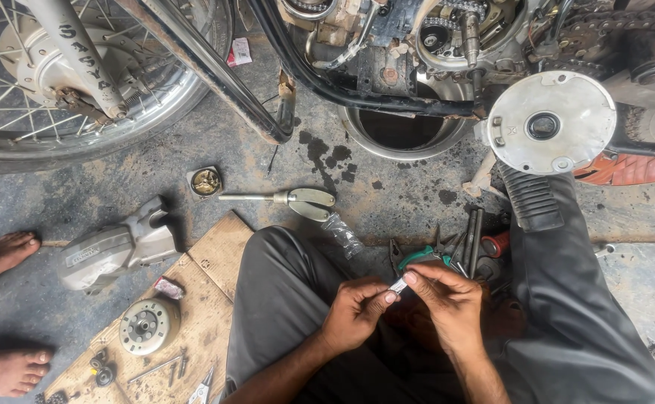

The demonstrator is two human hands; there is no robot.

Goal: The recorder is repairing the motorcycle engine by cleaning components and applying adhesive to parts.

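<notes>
Between my knees, my left hand (pixel 354 314) and right hand (pixel 447 299) pinch a small metal part (pixel 398 285) at its ends; it looks light, rigid, probably oily, so I grip firmly.

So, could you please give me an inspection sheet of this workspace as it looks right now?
Surface: concrete floor, dusty, with dark oil spots; a wooden board lies at the left.
Job's things: a small silvery part pinched between both hands.
Clutter: engine cover, round rotor, a T-shaped wrench, pliers and rods, a steel bowl under the engine.
Grippers: left hand and right hand both grip the part at the fingertips.
Cables: nothing seen on the floor.
Surroundings: motorcycle wheel, drive chain, another person's bare feet.
</notes>
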